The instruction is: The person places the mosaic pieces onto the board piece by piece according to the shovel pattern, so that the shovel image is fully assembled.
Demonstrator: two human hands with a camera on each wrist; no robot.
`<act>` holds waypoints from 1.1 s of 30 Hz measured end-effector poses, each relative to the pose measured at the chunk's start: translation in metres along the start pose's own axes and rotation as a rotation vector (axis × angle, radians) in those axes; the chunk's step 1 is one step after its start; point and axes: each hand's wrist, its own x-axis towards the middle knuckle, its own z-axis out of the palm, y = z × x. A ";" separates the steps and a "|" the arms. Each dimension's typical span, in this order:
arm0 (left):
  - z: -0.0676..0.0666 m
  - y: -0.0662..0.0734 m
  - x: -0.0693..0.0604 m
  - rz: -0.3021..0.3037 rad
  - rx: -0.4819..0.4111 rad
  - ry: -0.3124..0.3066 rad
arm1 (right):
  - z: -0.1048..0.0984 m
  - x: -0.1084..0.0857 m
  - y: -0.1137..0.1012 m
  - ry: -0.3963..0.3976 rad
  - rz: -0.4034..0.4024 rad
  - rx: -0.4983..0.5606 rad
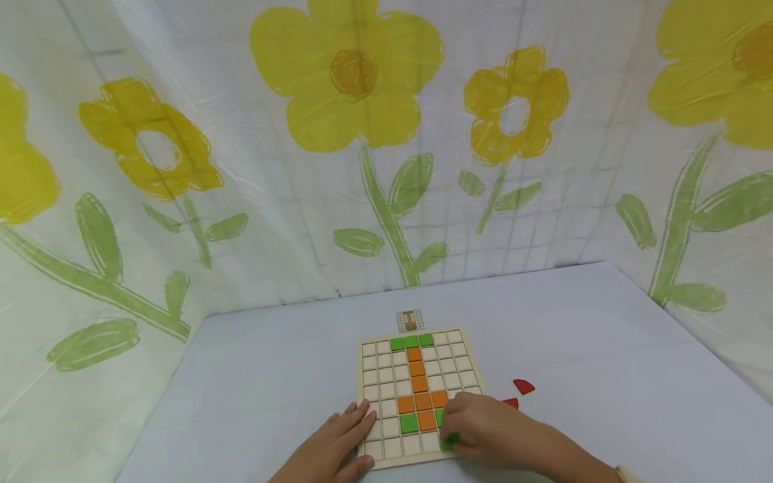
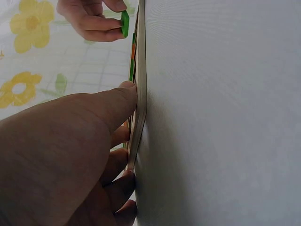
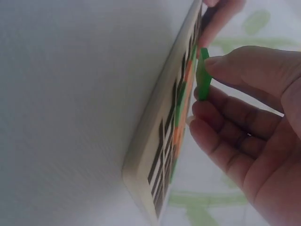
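A square wooden grid board lies on the table, with orange tiles and green tiles set in some of its cells. My left hand rests on the board's left edge, fingers fairly straight and thumb near the front corner. In the left wrist view its thumb touches the board's rim. Over the front right part of the board, my right hand pinches a small flat green tile between thumb and fingers. The tile is tilted, and the right wrist view shows it apart from the board surface.
Two red pieces, a quarter-round one and another partly behind the right hand, lie right of the board. A small printed card with a grid picture lies beyond the far edge. A flower-patterned curtain hangs behind the white table.
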 end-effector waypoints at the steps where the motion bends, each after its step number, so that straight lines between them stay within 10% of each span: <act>1: 0.001 -0.001 0.000 0.004 0.000 0.004 | 0.002 0.000 0.000 0.004 -0.011 -0.009; 22: 0.006 0.000 0.000 -0.001 -0.019 0.012 | 0.009 0.000 -0.011 -0.022 -0.052 -0.110; 33: 0.004 -0.001 -0.001 0.007 0.010 0.025 | 0.003 -0.002 -0.026 -0.183 -0.044 0.000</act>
